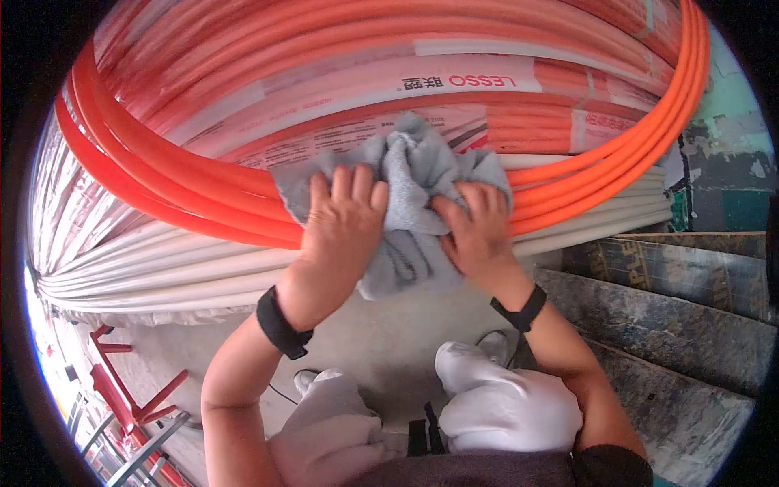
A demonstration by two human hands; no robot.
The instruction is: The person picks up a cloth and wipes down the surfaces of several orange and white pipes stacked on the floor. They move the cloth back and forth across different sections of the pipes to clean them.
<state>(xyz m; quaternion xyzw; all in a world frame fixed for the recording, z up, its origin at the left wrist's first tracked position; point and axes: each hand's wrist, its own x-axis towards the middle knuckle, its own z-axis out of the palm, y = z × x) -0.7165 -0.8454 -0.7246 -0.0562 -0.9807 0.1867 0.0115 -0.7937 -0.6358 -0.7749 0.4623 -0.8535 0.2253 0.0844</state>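
a grey cloth (410, 203) is being pressed against the coil of orange pipe (389, 73), bunched up over the coil's lower edge where the wrapper with the printed "lesso" label (479, 81) is lying just above it. the left hand (345, 223) is being laid flat on the cloth's left part, fingers spread and pointing up toward the coil. the right hand (479, 227) is being closed on the cloth's right part, its fingers curled into the folds. white pipes (162, 260) are being seen stacked directly under the orange coil. black wristbands (280, 325) are being worn on both wrists, below the coil. dark wooden boards (682, 316) are lying to the right of and below the coil.
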